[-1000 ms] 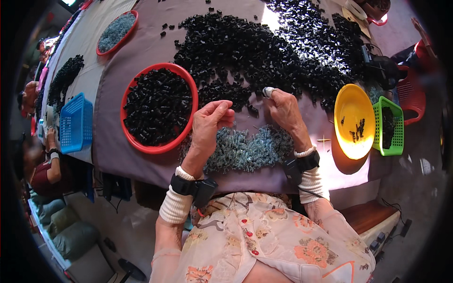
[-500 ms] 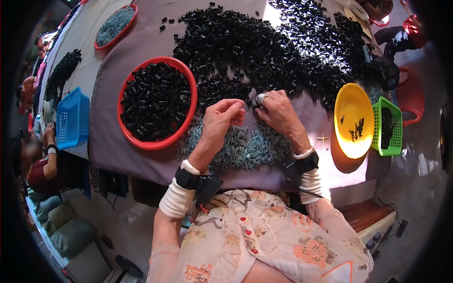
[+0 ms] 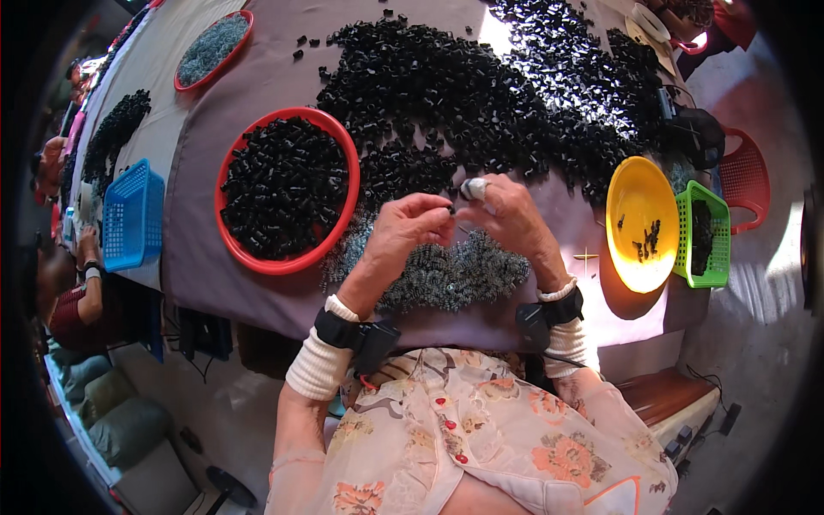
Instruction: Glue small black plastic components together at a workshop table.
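Observation:
My left hand (image 3: 407, 230) pinches at its fingertips what looks like a small black plastic piece (image 3: 451, 209). Close by, my right hand (image 3: 506, 213) has its fingers closed, with a white wrap around one finger. Whatever it grips is too small to make out. The fingertips of both hands nearly meet above a pile of small grey, coil-like metal pieces (image 3: 421, 279). Just beyond the hands spreads a large heap of small black plastic pieces (image 3: 429, 86). More black pieces fill a red round basin (image 3: 354, 176) to the left of my left hand.
On the right stand a yellow bowl (image 3: 631, 253) with a few black pieces and a green basket (image 3: 719, 266). A blue basket (image 3: 133, 219) and a red tray (image 3: 247, 47) of grey pieces lie left. Another person's arm (image 3: 90, 296) shows far left; a red chair (image 3: 745, 180) stands right.
My hands have come together: the left moved right, its fingertips now beside the right's. The right hand has turned slightly and drawn a little nearer to me.

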A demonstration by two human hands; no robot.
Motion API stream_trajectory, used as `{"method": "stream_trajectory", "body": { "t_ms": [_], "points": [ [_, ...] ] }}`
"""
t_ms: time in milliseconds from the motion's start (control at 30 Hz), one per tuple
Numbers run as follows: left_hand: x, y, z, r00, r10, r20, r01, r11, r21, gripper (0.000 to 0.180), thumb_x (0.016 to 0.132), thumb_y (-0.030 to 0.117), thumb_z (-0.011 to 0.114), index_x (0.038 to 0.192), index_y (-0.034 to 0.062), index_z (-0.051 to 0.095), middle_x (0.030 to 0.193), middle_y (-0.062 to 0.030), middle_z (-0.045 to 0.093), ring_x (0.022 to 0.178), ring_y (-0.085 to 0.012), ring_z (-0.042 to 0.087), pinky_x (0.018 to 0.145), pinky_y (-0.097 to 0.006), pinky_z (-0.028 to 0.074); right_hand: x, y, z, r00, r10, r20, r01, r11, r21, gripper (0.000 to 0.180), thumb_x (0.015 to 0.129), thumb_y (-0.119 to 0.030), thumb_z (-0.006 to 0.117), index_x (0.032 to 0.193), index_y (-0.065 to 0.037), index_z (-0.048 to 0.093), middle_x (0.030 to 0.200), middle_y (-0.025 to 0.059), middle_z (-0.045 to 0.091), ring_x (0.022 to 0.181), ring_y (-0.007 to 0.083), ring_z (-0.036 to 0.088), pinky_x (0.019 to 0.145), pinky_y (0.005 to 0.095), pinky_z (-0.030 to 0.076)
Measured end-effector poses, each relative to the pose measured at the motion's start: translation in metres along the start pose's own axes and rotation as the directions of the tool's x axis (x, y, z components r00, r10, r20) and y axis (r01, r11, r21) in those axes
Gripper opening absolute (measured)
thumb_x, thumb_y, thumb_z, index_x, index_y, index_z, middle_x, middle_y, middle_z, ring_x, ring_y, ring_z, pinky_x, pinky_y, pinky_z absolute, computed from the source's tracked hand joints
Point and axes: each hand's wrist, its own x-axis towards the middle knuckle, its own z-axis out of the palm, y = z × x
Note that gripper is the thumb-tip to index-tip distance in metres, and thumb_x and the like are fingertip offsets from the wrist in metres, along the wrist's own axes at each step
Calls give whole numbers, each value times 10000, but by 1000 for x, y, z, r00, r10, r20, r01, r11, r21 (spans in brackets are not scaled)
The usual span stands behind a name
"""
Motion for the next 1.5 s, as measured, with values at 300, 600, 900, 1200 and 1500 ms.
{"method": "stream_trajectory", "body": {
  "t_ms": [300, 600, 900, 1200, 1500],
  "points": [
    [-2, 7, -19, 990, 110, -94, -128, 967, -222, 197, 875, 22, 557, 1068, -16, 545, 971, -166, 629, 843, -228, 643, 748, -344, 546, -20, 16, 5, 994, 58, 96, -40, 983, -178, 220, 695, -175, 708, 815, -40, 581, 779, 99, 571, 797, 289, 546, 719, 377, 407],
    [-13, 2, -13, 996, 75, -38, -81, 980, -184, 186, 875, 43, 566, 1057, 11, 547, 976, -138, 632, 856, -218, 639, 759, -337, 541, -23, 9, 3, 988, 61, 142, -5, 931, -364, 339, 658, -258, 749, 881, -60, 586, 873, 71, 549, 883, 244, 512, 764, 363, 380],
    [-35, -20, 25, 921, -203, 334, 218, 976, -9, 133, 874, 30, 554, 1007, 26, 553, 979, -81, 639, 928, -171, 630, 796, -304, 529, -30, 7, -38, 973, 221, 66, -198, 949, -247, 459, 648, -262, 763, 975, -4, 569, 848, 146, 536, 772, 347, 558, 644, 400, 446],
    [-17, -28, 23, 953, -155, 262, 152, 988, 30, 151, 873, 36, 553, 1022, 13, 553, 1059, -101, 618, 979, -161, 604, 838, -321, 525, -44, 11, -31, 915, 393, 94, -374, 911, -172, 293, 721, -179, 707, 947, -41, 581, 843, 138, 557, 776, 350, 578, 648, 427, 456],
    [1, -15, 11, 992, -44, 116, 49, 998, -38, 157, 875, 31, 549, 1027, -5, 548, 1046, -92, 607, 957, -160, 601, 822, -307, 534, -29, 50, -15, 944, 320, -75, -324, 866, -382, 154, 747, -111, 649, 854, -40, 564, 848, 145, 573, 782, 338, 589, 669, 423, 489]
  ]
}}
